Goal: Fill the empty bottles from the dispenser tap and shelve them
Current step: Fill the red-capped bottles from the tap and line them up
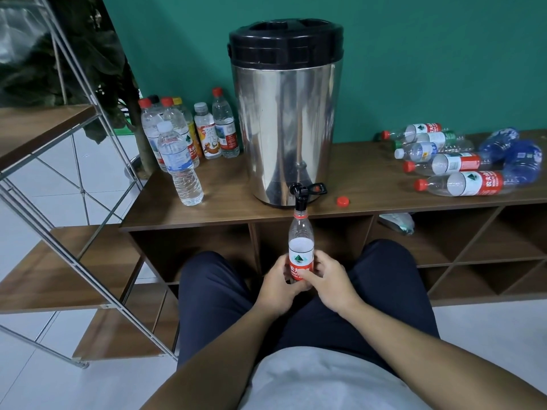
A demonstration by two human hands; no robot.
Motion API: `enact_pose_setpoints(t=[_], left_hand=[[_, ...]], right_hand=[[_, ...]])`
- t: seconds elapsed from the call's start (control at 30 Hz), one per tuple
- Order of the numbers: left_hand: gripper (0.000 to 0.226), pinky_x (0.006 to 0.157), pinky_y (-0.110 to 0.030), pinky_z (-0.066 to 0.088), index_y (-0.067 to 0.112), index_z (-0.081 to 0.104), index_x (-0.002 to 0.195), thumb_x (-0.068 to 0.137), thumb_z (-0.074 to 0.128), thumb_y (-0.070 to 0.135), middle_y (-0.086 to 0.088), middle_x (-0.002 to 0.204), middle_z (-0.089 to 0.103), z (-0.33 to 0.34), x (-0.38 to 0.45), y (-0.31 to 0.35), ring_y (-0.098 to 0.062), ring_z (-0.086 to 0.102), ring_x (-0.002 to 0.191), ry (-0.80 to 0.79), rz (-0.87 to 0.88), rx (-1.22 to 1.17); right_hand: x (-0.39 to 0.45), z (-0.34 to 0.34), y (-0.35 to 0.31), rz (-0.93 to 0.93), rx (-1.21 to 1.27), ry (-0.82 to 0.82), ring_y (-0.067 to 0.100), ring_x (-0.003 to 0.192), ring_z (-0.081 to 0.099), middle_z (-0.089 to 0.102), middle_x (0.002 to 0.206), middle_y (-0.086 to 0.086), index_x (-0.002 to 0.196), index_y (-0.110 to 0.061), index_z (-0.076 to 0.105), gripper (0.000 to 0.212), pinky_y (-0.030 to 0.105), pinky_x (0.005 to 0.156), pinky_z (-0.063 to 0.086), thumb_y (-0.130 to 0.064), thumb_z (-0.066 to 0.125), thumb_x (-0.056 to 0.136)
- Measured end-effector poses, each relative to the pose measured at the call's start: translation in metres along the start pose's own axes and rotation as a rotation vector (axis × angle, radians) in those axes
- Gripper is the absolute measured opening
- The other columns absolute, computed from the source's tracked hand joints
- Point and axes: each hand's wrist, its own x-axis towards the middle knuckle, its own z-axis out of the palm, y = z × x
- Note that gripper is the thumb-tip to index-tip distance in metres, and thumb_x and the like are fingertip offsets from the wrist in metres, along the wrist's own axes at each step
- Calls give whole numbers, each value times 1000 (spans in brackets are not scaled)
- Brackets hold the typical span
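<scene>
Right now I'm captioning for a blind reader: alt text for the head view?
Both hands, left hand and right hand, hold an uncapped bottle under the dispenser tap. A red cap lies on the counter.

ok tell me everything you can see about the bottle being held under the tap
The bottle is clear plastic with a red and white label and a red neck ring, its cap off. It stands upright, mouth right below the black tap of the steel dispenser. The left hand and right hand both grip its lower part. Its upper part looks empty.
</scene>
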Motion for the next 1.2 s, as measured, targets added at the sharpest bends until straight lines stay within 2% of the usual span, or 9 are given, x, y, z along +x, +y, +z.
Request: enact_pose_setpoints(t=[0.07, 0.17, 0.27, 0.47, 0.6, 0.9, 1.07, 1.2], left_hand=[[54, 97, -38, 67, 34, 70, 135, 89, 96, 25, 10, 123, 81, -1, 0, 0, -11, 77, 116, 31, -26, -38], [41, 90, -44, 70, 27, 73, 134, 98, 89, 17, 0, 124, 79, -3, 1, 1, -20, 79, 113, 64, -61, -116], [42, 91, -47, 70, 27, 73, 136, 98, 88, 16, -3, 128, 77, -4, 1, 3, -22, 78, 115, 61, -82, -145], [40, 92, -54, 68, 24, 74, 133, 98, 88, 12, 1, 121, 81, -3, -1, 4, -23, 79, 112, 22, -79, -121], [42, 95, -52, 68, 22, 74, 134, 97, 88, 9, -1, 124, 81, -4, -2, 5, -27, 79, 116, 13, -68, -153], [44, 97, -45, 68, 19, 75, 135, 95, 88, 5, 1, 123, 82, -5, -2, 3, -21, 79, 117, 6, -19, -189], [45, 108, -50, 63, 21, 75, 137, 95, 91, 17, 2, 128, 82, -7, -2, 2, -20, 77, 122, 7, 23, -135], [48, 112, -45, 60, 21, 75, 138, 94, 93, 20, 6, 129, 82, -7, -3, 4, -17, 76, 125, 2, 41, -108]], right_hand=[[0, -1, 1, -2, 2, 10, 11, 112, 78, 82, 120, -9, 137, -27, 69, 48, 47, 95, 67, -20, 88, 93], [0, -2, -1, -18, -27, 30, 7, 111, 78, 82, 119, -13, 138, -28, 69, 49, 42, 97, 66, -21, 88, 94], [0, -3, 0, -29, -43, 33, 7, 112, 78, 81, 119, -13, 136, -30, 69, 48, 43, 98, 65, -21, 88, 93], [-2, -2, -1, -22, -39, 23, 8, 110, 79, 82, 118, -10, 137, -24, 69, 47, 42, 96, 66, -19, 88, 93], [-3, -2, -3, -21, -12, 20, 10, 109, 79, 83, 118, -8, 138, -21, 70, 47, 42, 93, 67, -15, 86, 94], [-3, -5, -4, -19, 20, -3, 11, 114, 78, 82, 123, -6, 142, -22, 68, 52, 41, 95, 67, -16, 86, 94], [-1, -5, -2, 2, -6, -31, 7, 119, 76, 79, 130, -7, 149, -21, 64, 61, 40, 101, 65, -18, 88, 93], [0, -6, -2, 9, -6, -42, 8, 117, 77, 81, 126, -8, 146, -20, 66, 55, 42, 102, 64, -15, 85, 94]])
